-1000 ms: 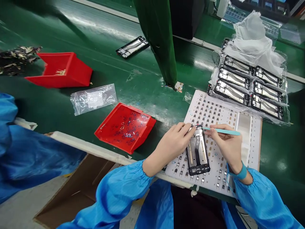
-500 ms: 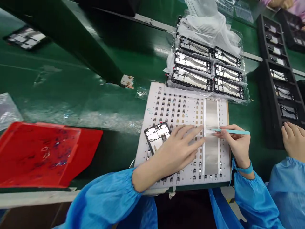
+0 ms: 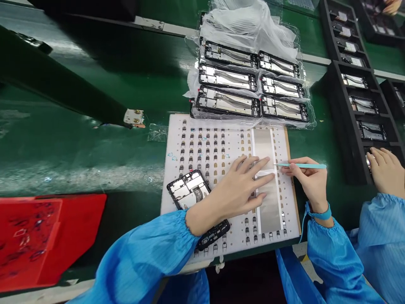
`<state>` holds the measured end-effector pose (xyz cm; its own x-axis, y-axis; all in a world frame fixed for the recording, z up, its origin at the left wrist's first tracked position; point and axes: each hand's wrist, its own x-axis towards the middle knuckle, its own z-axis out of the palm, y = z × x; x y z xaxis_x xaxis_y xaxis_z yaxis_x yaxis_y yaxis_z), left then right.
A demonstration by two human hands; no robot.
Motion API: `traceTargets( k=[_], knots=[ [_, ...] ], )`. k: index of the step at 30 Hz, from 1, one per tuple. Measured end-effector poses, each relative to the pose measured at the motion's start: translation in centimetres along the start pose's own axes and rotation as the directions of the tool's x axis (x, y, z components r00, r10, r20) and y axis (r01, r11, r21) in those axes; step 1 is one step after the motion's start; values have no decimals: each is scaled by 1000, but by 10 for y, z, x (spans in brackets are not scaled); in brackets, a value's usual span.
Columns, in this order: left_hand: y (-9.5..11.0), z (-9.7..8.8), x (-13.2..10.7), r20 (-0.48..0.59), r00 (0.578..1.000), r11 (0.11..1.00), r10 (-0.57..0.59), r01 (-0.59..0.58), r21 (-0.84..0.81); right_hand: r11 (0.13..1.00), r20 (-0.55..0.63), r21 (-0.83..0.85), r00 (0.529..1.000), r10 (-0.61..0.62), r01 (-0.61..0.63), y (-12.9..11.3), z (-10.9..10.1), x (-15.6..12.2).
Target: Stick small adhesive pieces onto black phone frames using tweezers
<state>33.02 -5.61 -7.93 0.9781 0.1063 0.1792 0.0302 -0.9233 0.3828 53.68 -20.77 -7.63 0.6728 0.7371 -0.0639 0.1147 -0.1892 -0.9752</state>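
My right hand (image 3: 305, 179) pinches light-blue tweezers (image 3: 305, 166). Their tips touch the right edge of a silvery adhesive strip sheet (image 3: 268, 211) with white borders. My left hand (image 3: 238, 185) lies with fingers spread, its fingertips on that sheet. Under my left wrist a phone frame (image 3: 186, 190) with silver inner plates lies aslant, its middle hidden by the hand and forearm. Both sheet and phone frame rest on a white foam board (image 3: 174, 139) set with rows of small dark metal parts (image 3: 199, 143).
A clear tray of phone frames (image 3: 228, 101) with white wrapping overlaps the board's back edge. A red bin (image 3: 76, 236) sits at left, below a dark green post (image 3: 79, 97). Black compartment boxes (image 3: 335, 109) stand at right, where another person's hand (image 3: 386, 169) reaches in.
The view has shifted, so the board and tray appear farther left. My left fingers have moved right onto the sheet, and the tweezer tips now meet its right edge.
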Motion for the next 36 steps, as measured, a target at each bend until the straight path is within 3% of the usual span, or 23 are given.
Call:
traceTargets(
  k=[9, 15, 21, 25, 26, 28, 30, 31, 33, 36],
  knots=[
    [0, 1, 1, 7, 1000, 1000, -2, 2, -10, 1000, 68, -4, 997, -21, 22, 0, -5, 0],
    [0, 2, 2, 8, 1000, 1000, -4, 4, -16, 1000, -2, 1, 1000, -31, 31, 0, 0, -1],
    [10, -8, -5, -13, 999, 998, -39, 38, -55, 993, 9, -16, 993, -114, 114, -35, 7, -10],
    [7, -38, -54, -177, 968, 980, -180, 162, -111, 977, 196, 34, 958, -211, 208, -65, 48, -5],
    [4, -45, -71, -253, 931, 963, -262, 235, -134, 977, 282, 60, 936, -211, 203, -68, 64, -1],
    [-3, -54, -102, -389, 814, 902, -431, 398, -166, 982, 456, 125, 871, -185, 143, -67, 99, 6],
    [-11, -56, -126, -449, 723, 843, -525, 514, -156, 984, 561, 169, 815, -146, 60, -60, 131, 12],
    [-15, -54, -134, -448, 713, 830, -539, 540, -140, 984, 582, 173, 803, -127, 30, -55, 143, 14],
    [-21, -48, -141, -411, 740, 834, -532, 542, -103, 987, 581, 159, 808, -98, 5, -46, 158, 18],
    [-25, -41, -140, -379, 776, 852, -505, 519, -73, 990, 563, 141, 823, -74, -7, -39, 164, 19]
  ],
)
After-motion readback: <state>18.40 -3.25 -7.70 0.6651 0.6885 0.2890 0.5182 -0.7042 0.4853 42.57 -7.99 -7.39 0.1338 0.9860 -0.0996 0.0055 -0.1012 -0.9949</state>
